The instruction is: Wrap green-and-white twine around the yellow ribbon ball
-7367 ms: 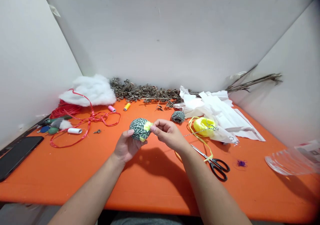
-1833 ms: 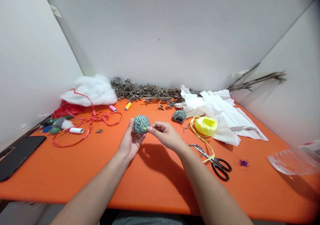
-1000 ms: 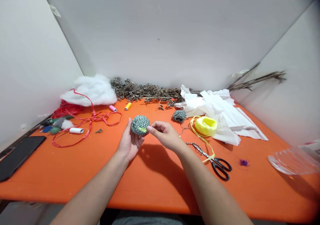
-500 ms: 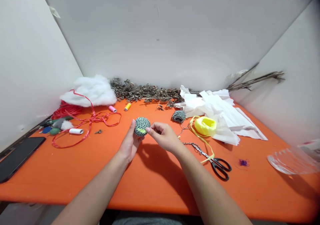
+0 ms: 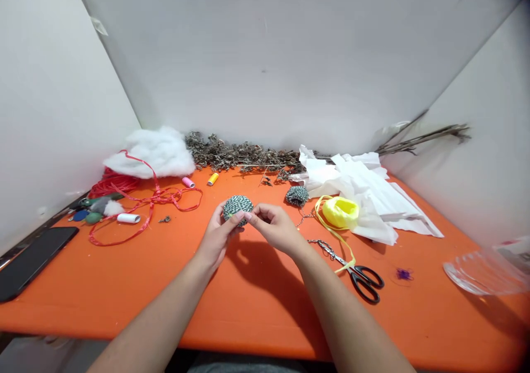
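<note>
My left hand (image 5: 218, 236) cups a small ball wound with green-and-white twine (image 5: 237, 206) above the orange table (image 5: 256, 296). My right hand (image 5: 275, 228) pinches at the ball's right side with thumb and forefinger, where the twine strand ends. A loose length of the same twine (image 5: 321, 244) trails to the right across the table toward a smaller twine ball (image 5: 297, 195). A roll of yellow ribbon (image 5: 340, 211) lies just right of my right hand.
Black-handled scissors (image 5: 364, 278) lie to the right. White paper sheets (image 5: 364, 191), dried plant stems (image 5: 244, 156), white stuffing (image 5: 151, 151), red ribbon (image 5: 141, 199), thread spools (image 5: 212, 179), a phone (image 5: 31, 260) and a clear plastic bag (image 5: 484, 268) ring the table.
The yellow core seen earlier is now almost covered by twine. Both hands have drawn closer on the ball, and my left thumb has come over it.
</note>
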Available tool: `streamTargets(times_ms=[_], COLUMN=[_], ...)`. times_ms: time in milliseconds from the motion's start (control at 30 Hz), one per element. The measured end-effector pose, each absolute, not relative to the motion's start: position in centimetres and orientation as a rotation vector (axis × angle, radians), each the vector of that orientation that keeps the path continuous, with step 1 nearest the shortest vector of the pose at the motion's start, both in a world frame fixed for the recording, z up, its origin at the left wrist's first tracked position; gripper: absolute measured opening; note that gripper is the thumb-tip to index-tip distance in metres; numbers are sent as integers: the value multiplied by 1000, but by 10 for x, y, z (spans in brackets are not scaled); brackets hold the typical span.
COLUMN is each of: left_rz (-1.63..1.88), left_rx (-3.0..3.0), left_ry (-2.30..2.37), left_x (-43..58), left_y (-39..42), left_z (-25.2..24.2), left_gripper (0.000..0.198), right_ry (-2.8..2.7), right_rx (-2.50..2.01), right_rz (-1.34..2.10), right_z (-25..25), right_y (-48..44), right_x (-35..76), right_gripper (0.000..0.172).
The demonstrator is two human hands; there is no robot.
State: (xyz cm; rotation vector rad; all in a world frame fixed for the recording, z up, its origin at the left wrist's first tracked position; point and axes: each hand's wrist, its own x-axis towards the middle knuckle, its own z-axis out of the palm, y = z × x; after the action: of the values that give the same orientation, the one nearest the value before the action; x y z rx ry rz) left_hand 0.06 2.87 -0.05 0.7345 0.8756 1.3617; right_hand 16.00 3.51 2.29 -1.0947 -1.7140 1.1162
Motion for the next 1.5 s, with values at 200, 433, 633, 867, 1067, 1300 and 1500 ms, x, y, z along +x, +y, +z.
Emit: streamTargets(times_ms=[200, 433, 633, 867, 1067, 1300, 1500], left_rz=[1323, 1326, 1268, 1261, 1245, 1202, 1173], left_rx=[726, 681, 623, 553, 462, 381, 330], left_ry=[843, 778, 711, 686, 646, 651, 643], left_x=[-2, -3, -4, -4, -5, -6, -6], left_y=[30, 27, 28, 27, 26, 28, 30], left_z=[-4, 4, 3, 1, 9, 12, 13], left_gripper=[46, 49, 43, 38, 27, 23, 27], right_ry=[-1691, -1660, -1647, -1611, -1579, -1577, -1594], right_rx=[-1076, -1068, -1021, -962, -945, -948, -978], right_rz=[1161, 1181, 1213, 1301, 1333, 1326, 1325], right_z=[27, 27, 25, 26, 28, 23, 25], right_y=[35, 35, 35, 35, 35, 38, 36], right_x=[163, 163, 162, 162, 162, 162, 162], right_gripper=[43, 44, 43, 44, 43, 44, 47])
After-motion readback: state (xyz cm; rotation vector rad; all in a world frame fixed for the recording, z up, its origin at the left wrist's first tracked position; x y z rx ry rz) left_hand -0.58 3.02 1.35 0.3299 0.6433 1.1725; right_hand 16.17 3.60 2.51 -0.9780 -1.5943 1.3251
